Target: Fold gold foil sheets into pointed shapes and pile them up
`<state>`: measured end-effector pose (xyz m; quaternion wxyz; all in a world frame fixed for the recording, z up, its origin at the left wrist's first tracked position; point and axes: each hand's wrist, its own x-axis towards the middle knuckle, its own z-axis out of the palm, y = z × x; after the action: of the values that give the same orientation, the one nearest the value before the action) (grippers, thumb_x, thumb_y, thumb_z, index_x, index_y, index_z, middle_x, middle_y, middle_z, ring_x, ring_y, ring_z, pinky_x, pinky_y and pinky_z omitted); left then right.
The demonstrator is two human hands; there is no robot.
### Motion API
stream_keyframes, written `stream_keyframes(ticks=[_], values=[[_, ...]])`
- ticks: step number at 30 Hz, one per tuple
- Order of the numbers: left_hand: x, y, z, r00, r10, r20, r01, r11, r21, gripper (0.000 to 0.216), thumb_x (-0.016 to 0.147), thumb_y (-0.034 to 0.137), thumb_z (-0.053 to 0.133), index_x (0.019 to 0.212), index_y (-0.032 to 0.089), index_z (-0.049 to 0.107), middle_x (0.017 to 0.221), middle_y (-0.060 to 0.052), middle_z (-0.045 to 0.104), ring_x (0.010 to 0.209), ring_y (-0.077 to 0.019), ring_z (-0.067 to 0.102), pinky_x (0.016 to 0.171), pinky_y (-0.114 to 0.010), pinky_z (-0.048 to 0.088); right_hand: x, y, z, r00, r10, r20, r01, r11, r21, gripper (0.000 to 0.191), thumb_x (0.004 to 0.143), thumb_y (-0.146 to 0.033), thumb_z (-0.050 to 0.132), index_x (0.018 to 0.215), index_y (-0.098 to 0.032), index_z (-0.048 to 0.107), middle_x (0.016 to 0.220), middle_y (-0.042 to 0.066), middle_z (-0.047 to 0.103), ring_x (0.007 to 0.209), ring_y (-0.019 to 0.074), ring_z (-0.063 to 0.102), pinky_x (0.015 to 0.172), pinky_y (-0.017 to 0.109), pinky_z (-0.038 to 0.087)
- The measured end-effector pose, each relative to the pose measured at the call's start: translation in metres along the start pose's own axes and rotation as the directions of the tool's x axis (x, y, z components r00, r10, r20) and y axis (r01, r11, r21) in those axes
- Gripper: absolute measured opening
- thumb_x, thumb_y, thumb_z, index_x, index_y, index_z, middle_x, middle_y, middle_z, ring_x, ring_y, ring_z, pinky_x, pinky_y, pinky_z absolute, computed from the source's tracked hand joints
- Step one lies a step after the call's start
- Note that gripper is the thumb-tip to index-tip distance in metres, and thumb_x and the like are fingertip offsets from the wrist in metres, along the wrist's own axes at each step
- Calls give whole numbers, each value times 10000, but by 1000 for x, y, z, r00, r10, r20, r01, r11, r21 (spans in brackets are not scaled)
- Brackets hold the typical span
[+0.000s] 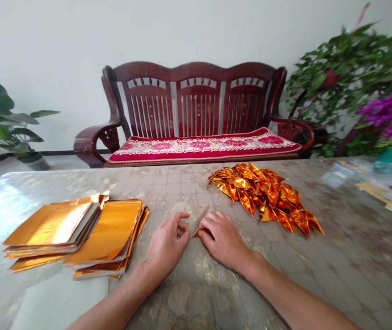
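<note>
A small piece of foil paper (199, 221), its dull grey back showing and a bit of orange foil at its lower edge, is partly folded between my hands. My right hand (226, 240) grips it, with thumb and curled fingers pressed on its right side. Just left of the paper is my left hand (168, 240), its index finger reaching forward and its thumb apart from it; no paper shows in its grasp. To the left lie two stacks of gold foil sheets, a far-left stack (46, 224) and a nearer stack (111, 229). Folded orange foil pieces (266, 192) are heaped beyond my right hand.
A patterned cover lies over the table (319, 275). At its right end are clear plastic bags (342, 172) and tan sheets (384, 197). A pale sheet (61, 300) lies at the near left. Behind stands a wooden bench (199, 110), with plants on both sides.
</note>
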<state>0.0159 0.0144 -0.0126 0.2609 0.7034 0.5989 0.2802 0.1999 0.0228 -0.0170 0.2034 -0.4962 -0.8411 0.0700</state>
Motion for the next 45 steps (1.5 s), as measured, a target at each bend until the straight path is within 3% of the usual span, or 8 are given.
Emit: stream_keyframes(ticks=[5, 8, 10, 15, 19, 45], values=[[-16, -5, -4, 959, 243, -145, -198, 943, 269, 242, 852, 151, 559, 1085, 211, 576, 955, -21, 672, 852, -199, 626, 788, -336, 450, 1, 0, -2, 1000, -9, 3, 9, 1000, 30, 103, 906, -210, 619, 810, -208, 581, 869, 5, 598, 865, 184, 488, 735, 305, 297], [-31, -3, -7, 911, 412, -25, -367, 837, 407, 243, 911, 120, 486, 1068, 250, 619, 971, -23, 669, 866, -209, 619, 766, -348, 439, 1, 0, -2, 1000, -4, 4, 4, 999, 39, 121, 915, -207, 605, 796, -208, 581, 859, 1, 597, 863, 181, 485, 739, 304, 299], [-39, 1, -6, 892, 447, 65, -425, 783, 454, 286, 922, 100, 463, 1106, 246, 627, 957, -28, 670, 839, -206, 619, 740, -348, 444, 1, 0, -2, 1000, 2, 8, -2, 999, 37, 130, 914, -203, 604, 786, -207, 582, 848, -1, 594, 857, 177, 484, 740, 303, 301], [-45, 15, -3, 919, 331, 212, -391, 721, 571, 358, 914, 68, 456, 1213, 207, 595, 1006, -49, 661, 857, -217, 620, 753, -369, 484, 0, 0, -2, 1000, 5, 12, -5, 999, 35, 127, 918, -206, 603, 793, -207, 589, 855, 0, 597, 864, 178, 488, 746, 301, 308], [-45, 17, -2, 929, 260, 262, -369, 686, 628, 398, 915, 52, 441, 1270, 186, 561, 1057, -69, 649, 908, -227, 619, 792, -385, 501, 0, 0, -3, 1000, 5, 15, -6, 999, 36, 128, 917, -206, 605, 790, -209, 586, 858, 0, 599, 867, 179, 492, 750, 302, 313], [-45, 16, 2, 935, 214, 284, -351, 684, 639, 405, 910, 51, 430, 1266, 205, 547, 1036, -64, 613, 915, -218, 599, 809, -373, 484, 0, -1, -3, 1000, 7, 11, -7, 1000, 9, 131, 921, -219, 603, 795, -211, 565, 867, 5, 592, 871, 182, 485, 752, 309, 322]])
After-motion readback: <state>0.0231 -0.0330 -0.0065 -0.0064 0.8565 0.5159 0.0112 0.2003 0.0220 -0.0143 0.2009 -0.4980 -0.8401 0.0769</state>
